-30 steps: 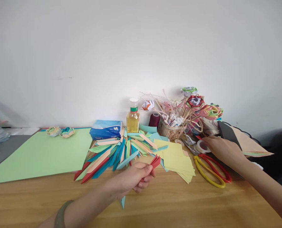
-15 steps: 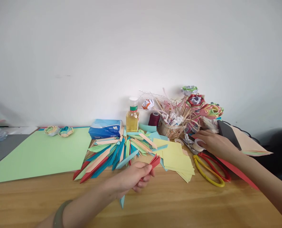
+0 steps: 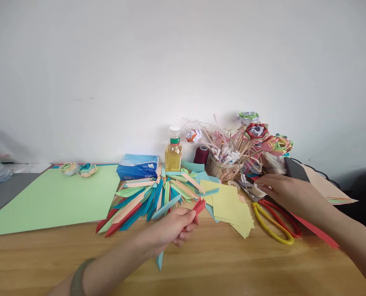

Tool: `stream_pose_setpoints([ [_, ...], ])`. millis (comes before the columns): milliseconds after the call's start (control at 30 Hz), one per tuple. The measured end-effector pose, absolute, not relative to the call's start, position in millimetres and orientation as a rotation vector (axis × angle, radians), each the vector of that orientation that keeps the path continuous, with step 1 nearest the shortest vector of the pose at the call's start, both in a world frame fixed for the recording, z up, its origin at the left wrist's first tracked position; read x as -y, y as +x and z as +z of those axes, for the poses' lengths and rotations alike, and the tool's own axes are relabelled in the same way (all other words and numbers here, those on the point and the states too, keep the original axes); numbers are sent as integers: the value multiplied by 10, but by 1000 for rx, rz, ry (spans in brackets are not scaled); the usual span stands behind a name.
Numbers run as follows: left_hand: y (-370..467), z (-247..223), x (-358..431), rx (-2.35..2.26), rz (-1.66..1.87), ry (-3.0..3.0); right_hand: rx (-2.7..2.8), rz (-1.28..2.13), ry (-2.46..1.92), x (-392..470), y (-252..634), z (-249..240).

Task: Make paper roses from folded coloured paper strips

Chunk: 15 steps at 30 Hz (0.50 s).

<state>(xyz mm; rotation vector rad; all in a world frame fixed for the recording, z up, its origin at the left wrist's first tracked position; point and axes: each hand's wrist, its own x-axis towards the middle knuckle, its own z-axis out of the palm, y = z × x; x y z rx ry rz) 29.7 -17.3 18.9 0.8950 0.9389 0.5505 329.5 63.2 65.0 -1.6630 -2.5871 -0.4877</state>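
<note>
My left hand (image 3: 178, 226) pinches a small bundle of red folded paper (image 3: 199, 205) between thumb and fingers, its tips fanned out to the upper right. Farther right, my right hand (image 3: 281, 191) has its fingertips drawn together just above a small white spool (image 3: 258, 192); what they hold is hidden. The spool lies at the metal end of scissors with red and yellow handles (image 3: 272, 230). Between the hands is a stack of yellow paper squares (image 3: 232, 201). A pile of folded paper strips (image 3: 155, 197) in several colours spreads behind my left hand.
Behind the strips stand a blue tissue pack (image 3: 138, 166), a bottle of yellow liquid (image 3: 173, 158) and a maroon thread cone (image 3: 201, 155). A basket (image 3: 221, 169) holds paper flowers. Green sheets (image 3: 78, 197) lie left, with two paper blossoms (image 3: 87, 169). The wall rises behind.
My right hand has shifted slightly right and down, and the spool beneath it sits a little lower. My left hand keeps the red folded paper almost in place. The view has turned slightly.
</note>
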Motion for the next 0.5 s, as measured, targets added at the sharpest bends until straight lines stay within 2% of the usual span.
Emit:
stream_pose_setpoints([
  [100, 291, 190, 163, -967, 566, 898, 2750, -20, -1565, -527, 3108, 582],
  [267, 230, 248, 127, -958, 637, 874, 2867, 400, -1671, -437, 2961, 286],
  [367, 169, 338, 97, -954, 704, 880, 2832, 463, -1752, -370, 2908, 172],
  [500, 124, 454, 75, -963, 748, 876, 2792, 395, -1619, -306, 2788, 17],
])
